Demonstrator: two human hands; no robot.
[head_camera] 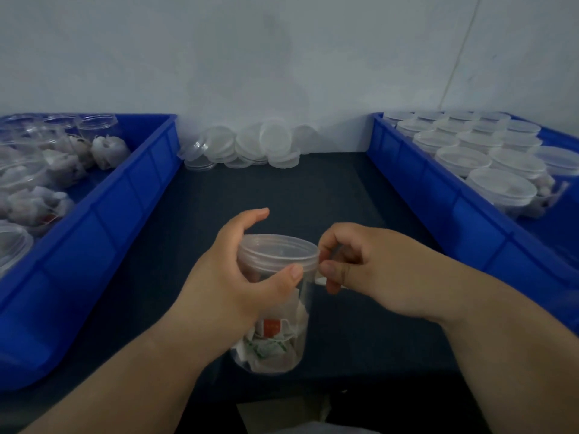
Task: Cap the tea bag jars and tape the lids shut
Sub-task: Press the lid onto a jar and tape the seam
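A clear plastic jar [275, 339] with tea bags inside is held over the dark table, a translucent lid [279, 250] on its top. My left hand [238, 277] grips the jar just under the lid, thumb across the front. My right hand [351, 258] is at the lid's right edge, thumb and fingers pinching something small and clear there; what it is I cannot tell. A pile of loose lids [250, 145] lies at the back of the table against the wall.
A blue bin [103, 214] on the left holds uncapped jars and loose tea bags. A blue bin [438, 195] on the right holds several capped jars. The dark table [282, 189] runs between them to a white wall.
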